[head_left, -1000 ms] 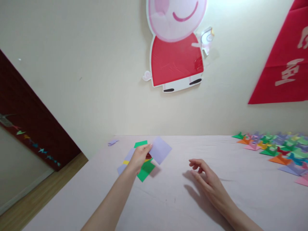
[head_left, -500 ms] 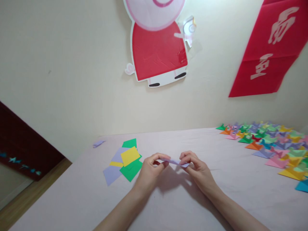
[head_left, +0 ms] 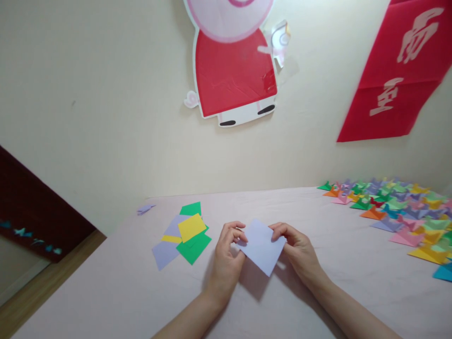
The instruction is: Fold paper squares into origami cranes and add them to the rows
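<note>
A square sheet of lavender paper [head_left: 264,248] is held a little above the cloth-covered table, one corner pointing toward me and its face turned up to view. My left hand [head_left: 229,252] pinches its left corner between thumb and fingers. On the opposite corner, my right hand [head_left: 294,245] is closed the same way. The paper casts a shadow on the cloth below. Left of my hands lie loose paper squares, among them a yellow sheet [head_left: 191,228], a green sheet [head_left: 194,248] and a lavender one [head_left: 165,254].
Rows of folded paper figures [head_left: 399,205] in many colours cover the table's right side. A small folded lavender piece [head_left: 145,209] lies at the far left edge. Behind the table [head_left: 116,292] rises a wall with a pig cutout [head_left: 235,75] and a red banner [head_left: 381,89].
The lavender paper, seen almost edge-on before, has been tilted so its flat square face shows. Both hands have kept hold of it, and the right hand has shifted slightly right.
</note>
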